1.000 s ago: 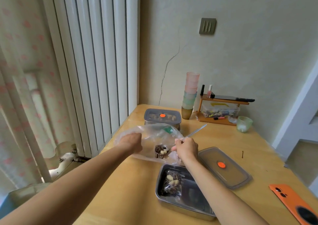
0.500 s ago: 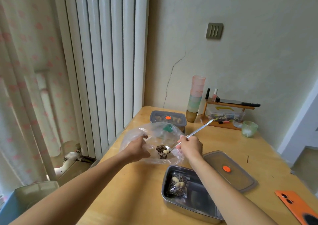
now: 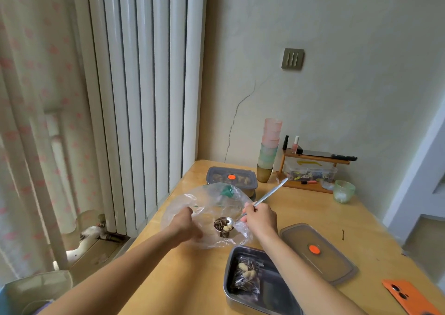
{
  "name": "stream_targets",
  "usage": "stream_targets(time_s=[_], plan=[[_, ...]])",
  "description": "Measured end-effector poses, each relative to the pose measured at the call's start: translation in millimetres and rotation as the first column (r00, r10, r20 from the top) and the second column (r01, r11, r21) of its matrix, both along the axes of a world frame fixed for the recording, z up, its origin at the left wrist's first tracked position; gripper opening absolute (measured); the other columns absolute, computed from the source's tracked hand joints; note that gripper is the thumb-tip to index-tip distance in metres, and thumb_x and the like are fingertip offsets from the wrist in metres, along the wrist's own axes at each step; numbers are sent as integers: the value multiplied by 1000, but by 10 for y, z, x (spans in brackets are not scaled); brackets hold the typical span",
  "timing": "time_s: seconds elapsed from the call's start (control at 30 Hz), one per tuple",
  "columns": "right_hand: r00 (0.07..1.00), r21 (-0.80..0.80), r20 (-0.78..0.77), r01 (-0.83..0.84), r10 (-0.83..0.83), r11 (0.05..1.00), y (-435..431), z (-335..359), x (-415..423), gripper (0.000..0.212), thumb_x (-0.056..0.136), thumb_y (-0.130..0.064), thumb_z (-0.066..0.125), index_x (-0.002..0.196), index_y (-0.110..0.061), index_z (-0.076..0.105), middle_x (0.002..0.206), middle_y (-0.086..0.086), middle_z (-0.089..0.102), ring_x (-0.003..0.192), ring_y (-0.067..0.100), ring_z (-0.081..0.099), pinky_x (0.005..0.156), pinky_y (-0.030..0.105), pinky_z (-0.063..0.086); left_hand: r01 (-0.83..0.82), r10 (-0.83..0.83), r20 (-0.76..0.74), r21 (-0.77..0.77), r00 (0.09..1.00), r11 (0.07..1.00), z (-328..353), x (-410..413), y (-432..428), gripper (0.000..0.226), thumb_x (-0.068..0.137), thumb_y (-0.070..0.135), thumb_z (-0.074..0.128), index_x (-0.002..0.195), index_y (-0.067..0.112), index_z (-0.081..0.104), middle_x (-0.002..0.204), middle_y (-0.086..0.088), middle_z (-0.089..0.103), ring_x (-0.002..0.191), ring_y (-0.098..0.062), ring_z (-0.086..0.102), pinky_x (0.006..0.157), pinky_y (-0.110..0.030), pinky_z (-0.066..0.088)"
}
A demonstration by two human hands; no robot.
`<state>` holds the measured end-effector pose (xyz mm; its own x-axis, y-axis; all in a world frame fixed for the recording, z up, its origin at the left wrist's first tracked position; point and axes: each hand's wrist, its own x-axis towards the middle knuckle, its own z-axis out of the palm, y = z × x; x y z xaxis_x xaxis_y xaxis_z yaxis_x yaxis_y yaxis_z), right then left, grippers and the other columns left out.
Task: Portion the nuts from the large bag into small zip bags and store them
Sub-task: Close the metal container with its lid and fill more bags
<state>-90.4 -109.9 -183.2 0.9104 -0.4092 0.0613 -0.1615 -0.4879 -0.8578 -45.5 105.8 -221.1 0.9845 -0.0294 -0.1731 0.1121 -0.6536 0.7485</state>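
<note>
A large clear plastic bag (image 3: 216,204) lies crumpled on the wooden table (image 3: 301,213). My left hand (image 3: 184,225) grips its near left edge. My right hand (image 3: 261,219) pinches a long metal spoon (image 3: 267,194), whose bowl rests at a small cup (image 3: 223,226) heaped with dark seeds and pale nuts. In front, an open steel tray (image 3: 277,298) holds one filled small zip bag (image 3: 246,276).
The tray's grey lid (image 3: 317,249) with an orange dot lies to the right. A second lidded container (image 3: 231,178) stands behind the bag. Stacked cups (image 3: 268,148), a small wooden shelf (image 3: 313,170), a green glass (image 3: 343,190) and an orange phone (image 3: 409,295) stand around.
My head has tilted up, so everything sits lower in view. The spoon's handle has swung up and its bowl has come to the cup. My left hand has slid along the bag's edge.
</note>
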Motion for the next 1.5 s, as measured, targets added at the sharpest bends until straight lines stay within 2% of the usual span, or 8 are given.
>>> stream_targets(time_s=[0.23,0.4,0.6,0.67,0.87,1.1,1.23,1.5], plan=[[997,-8,-70,29,-30,1000,15,-64,6,32,105,-34,52,83,-21,73,89,2,76,88,24,69,75,30,50,-14,-4,114,161,993,987,123,-4,12,22,81,7,80,97,1,66,98,-10,68,83,-21,62,65,-29,53],[996,29,-76,47,-44,998,14,-60,6,34,104,-33,53,83,-19,75,86,1,76,87,23,69,78,32,55,66,-63,84,-32,994,997,168,-76,-13,16,102,9,55,117,7,50,95,-15,66,68,-20,65,49,-23,53],[998,85,-50,46,-42,995,7,27,-48,32,104,-28,52,87,-16,76,65,-6,75,77,14,69,65,26,49,235,-227,112,-69,967,969,158,-76,28,37,70,36,74,95,12,60,84,-3,63,81,-21,59,69,-33,43],[998,91,-44,39,-35,995,4,49,-64,31,104,-28,51,89,-16,75,65,-6,75,74,14,69,66,26,51,255,-248,100,-60,964,965,164,-98,-1,50,81,35,72,121,13,51,106,-6,60,98,-22,57,78,-32,43],[999,99,10,40,-41,994,-5,105,-94,33,105,-28,50,88,-14,75,66,-2,76,65,11,69,62,25,50,273,-394,138,516,909,812,136,-82,-16,96,92,54,57,157,3,9,145,-11,56,132,-32,51,115,-51,29],[999,105,37,6,-10,994,-2,121,-101,34,106,-30,51,88,-15,75,65,-3,76,63,11,70,67,26,58,233,-378,221,489,899,841,98,-17,-43,50,93,57,59,113,11,53,108,-9,68,92,-27,60,70,-35,41],[1000,88,30,3,-6,996,3,136,-119,33,105,-31,51,88,-16,75,66,-4,76,63,10,70,62,22,52,234,-334,238,366,912,901,49,29,-52,14,99,12,56,112,7,60,103,-14,71,79,-28,69,64,-40,53],[1000,67,9,3,-3,998,11,151,-162,31,105,-28,50,91,-15,75,74,-1,77,65,8,69,51,16,42,373,-417,118,278,901,885,114,-42,3,53,87,29,71,127,15,38,106,-9,56,92,-28,53,70,-34,40]])
